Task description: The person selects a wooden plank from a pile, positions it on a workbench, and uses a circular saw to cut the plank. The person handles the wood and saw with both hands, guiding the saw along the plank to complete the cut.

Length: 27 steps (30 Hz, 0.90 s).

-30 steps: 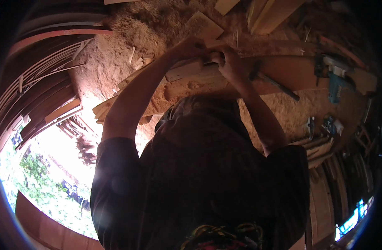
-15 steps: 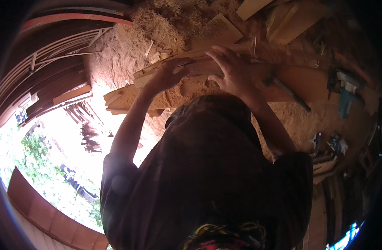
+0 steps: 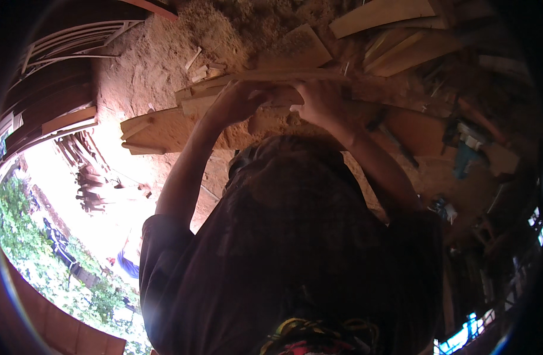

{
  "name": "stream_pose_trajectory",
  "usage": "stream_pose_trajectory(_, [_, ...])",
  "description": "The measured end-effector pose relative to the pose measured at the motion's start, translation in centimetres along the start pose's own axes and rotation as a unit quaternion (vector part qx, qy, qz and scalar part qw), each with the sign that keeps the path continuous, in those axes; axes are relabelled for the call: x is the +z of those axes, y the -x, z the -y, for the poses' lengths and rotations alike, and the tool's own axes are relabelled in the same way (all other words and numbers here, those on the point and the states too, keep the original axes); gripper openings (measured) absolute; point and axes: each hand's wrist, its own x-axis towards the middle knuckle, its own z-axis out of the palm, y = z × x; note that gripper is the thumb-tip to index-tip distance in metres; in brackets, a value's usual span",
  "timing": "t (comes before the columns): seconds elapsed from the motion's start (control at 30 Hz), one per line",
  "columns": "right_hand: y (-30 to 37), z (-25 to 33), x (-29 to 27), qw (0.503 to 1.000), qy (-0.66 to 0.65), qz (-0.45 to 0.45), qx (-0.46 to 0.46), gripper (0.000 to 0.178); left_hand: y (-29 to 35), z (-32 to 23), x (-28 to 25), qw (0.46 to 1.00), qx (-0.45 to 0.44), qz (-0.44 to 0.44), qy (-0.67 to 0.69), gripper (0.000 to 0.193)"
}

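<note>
Head view: left hand (image 3: 239,105) and right hand (image 3: 320,106) sit at the board (image 3: 276,94) atop planks (image 3: 165,133); fingers part-curled, hold can't be told. Sawdust (image 3: 218,38) gives room past far edge, scraps (image 3: 207,71) near its left; hammer (image 3: 397,143), then power tool (image 3: 465,157), limit right side. Versus half a second ago: right fingers less spread, lowered to board.

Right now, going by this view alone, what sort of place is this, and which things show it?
Probably a woodworking shop: what looks like sawdust spread widely, wooden boards lying about, and a hammer.
</note>
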Motion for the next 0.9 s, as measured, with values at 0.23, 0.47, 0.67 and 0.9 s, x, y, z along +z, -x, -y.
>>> stream_pose_trajectory(0.23, [0.0,0.3,-1.0,0.999,-0.010,0.031,0.025,0.067,0.0,-1.4,-0.7,1.000,-0.024,0.007,0.006,0.031])
stream_pose_trajectory(0.47, [0.4,0.6,-1.3,0.999,-0.009,0.014,0.034,0.063,0.8,-1.2,0.8,0.981,0.139,-0.074,-0.112,0.053])
stream_pose_trajectory(0.67, [2.4,-0.6,1.0,0.984,-0.110,-0.136,-0.018,0.077,-0.1,-0.3,3.6,0.966,0.170,-0.135,-0.141,0.043])
stream_pose_trajectory(0.9, [18.4,-12.2,6.2,0.931,-0.069,-0.186,0.308,0.076,-0.2,0.0,3.9,0.956,0.203,-0.151,-0.149,0.033])
